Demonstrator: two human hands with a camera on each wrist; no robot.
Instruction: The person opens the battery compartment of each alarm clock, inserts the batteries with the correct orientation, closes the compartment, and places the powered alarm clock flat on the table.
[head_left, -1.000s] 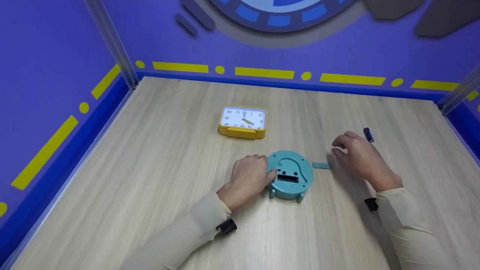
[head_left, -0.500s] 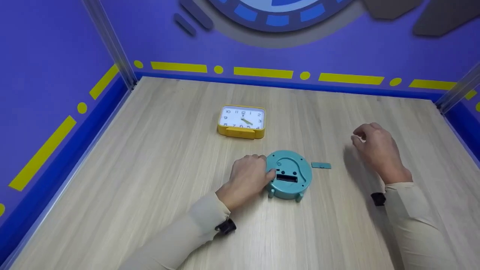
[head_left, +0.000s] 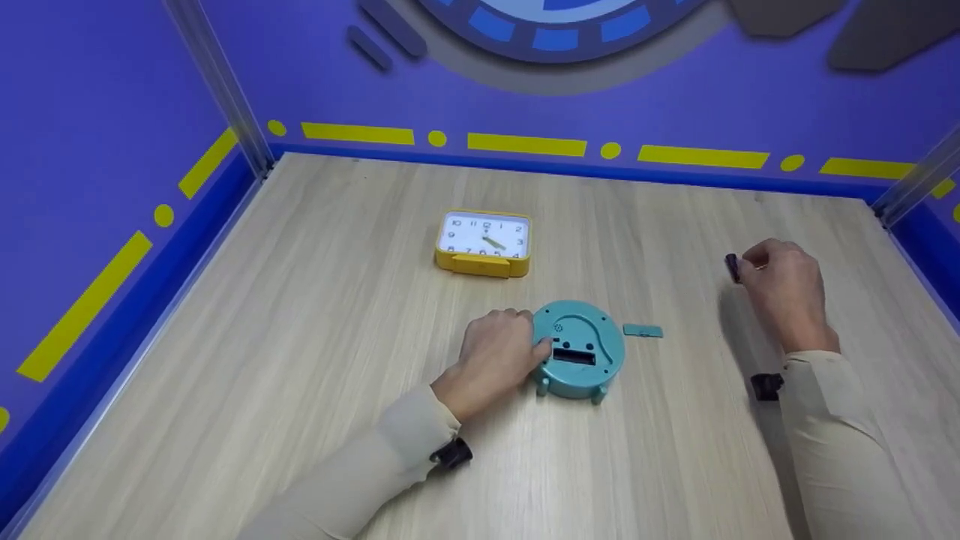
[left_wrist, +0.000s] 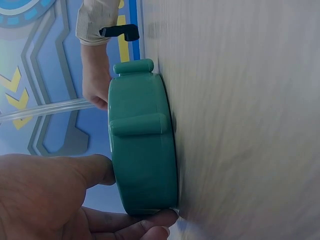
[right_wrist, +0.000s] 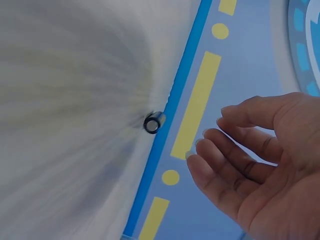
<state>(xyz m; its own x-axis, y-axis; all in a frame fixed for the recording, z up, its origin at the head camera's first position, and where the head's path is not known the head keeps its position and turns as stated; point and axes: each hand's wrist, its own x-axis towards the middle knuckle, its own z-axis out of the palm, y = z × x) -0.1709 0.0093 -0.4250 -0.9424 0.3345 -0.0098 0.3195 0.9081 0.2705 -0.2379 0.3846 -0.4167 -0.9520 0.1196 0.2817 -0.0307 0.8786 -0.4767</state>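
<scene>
A teal round alarm clock (head_left: 574, 322) lies with its back upward, its battery slot bare. My left hand (head_left: 501, 352) grips its left edge, thumb on the back and fingers around the side; the left wrist view shows this hand (left_wrist: 45, 195) at the clock's rim (left_wrist: 142, 150). Right of the clock lies its small teal battery cover (head_left: 643, 331). A dark battery (head_left: 732, 267) lies farther right. My right hand (head_left: 787, 289) hovers beside it, and in the right wrist view its loosely bent fingers stand apart from the battery (right_wrist: 152, 124).
A yellow rectangular alarm clock (head_left: 484, 246), face up, lies behind the teal clock. The wooden tabletop (head_left: 337, 300) is bordered by a blue back wall (head_left: 525, 112) and side walls.
My right hand has moved right and away from near the battery cover to the battery, which it hid half a second ago. My left hand and the teal clock stay put.
</scene>
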